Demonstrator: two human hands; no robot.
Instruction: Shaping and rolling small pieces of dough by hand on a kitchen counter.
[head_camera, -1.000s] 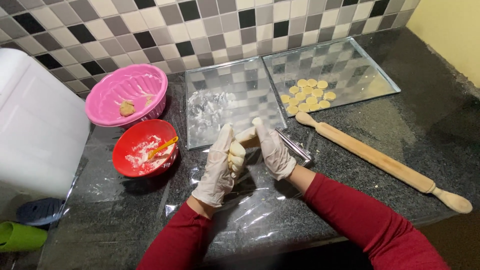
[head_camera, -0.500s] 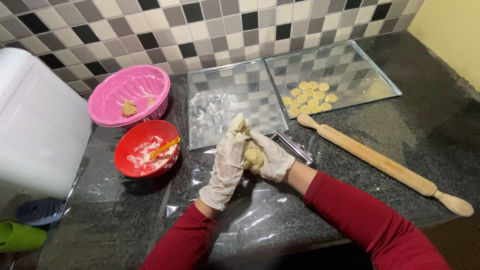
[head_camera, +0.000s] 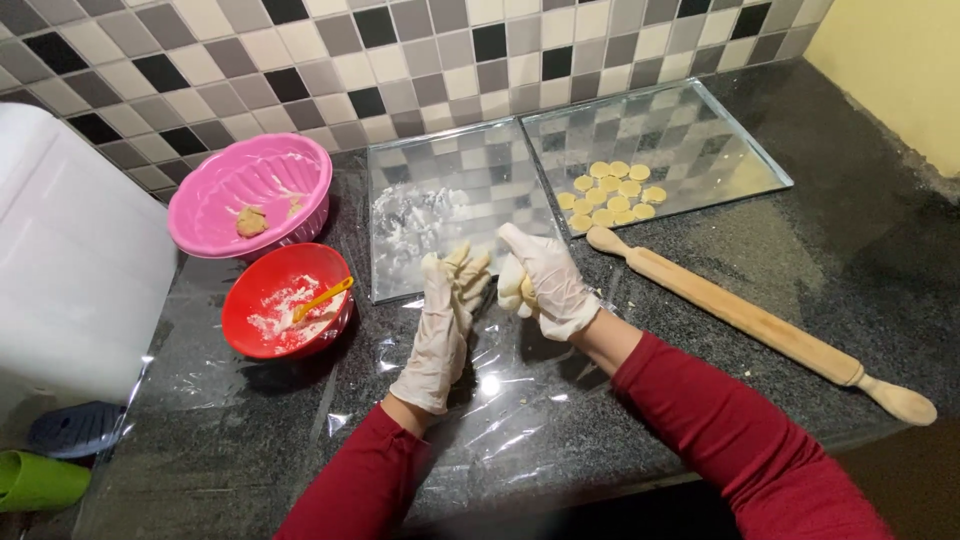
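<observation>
Left hand: the gloved left hand (head_camera: 445, 325) is hovering over the clear plastic sheet (head_camera: 500, 400), fingers spread and slightly curled, its grip wide and holding nothing that shows; bits of dough are sticking to the fingertips (head_camera: 462, 262).
Right hand: the gloved right hand (head_camera: 548, 280) is closing its grip around a pale lump of dough (head_camera: 512, 288), which is showing at the thumb side, just beside the left hand but apart from it.
Dough: it is sitting in the right hand above the near edge of the floured tray (head_camera: 450, 205).
Second tray: the metal baking tray (head_camera: 720, 150) is lying just right of the floured one, carrying a cluster of small round dough discs (head_camera: 612, 192).
Rolling pin: the wooden rolling pin (head_camera: 750, 320) is lying at a slant on the dark stone surface (head_camera: 860, 250), right of the hands.
Bowls: the red bowl (head_camera: 285, 300), holding flour and an orange spatula (head_camera: 322, 298), is sitting left of the hands; the pink fluted bowl (head_camera: 250, 190) behind it is holding a scrap of dough.
Sleeves: both arms are wearing red sleeves (head_camera: 720, 430).
</observation>
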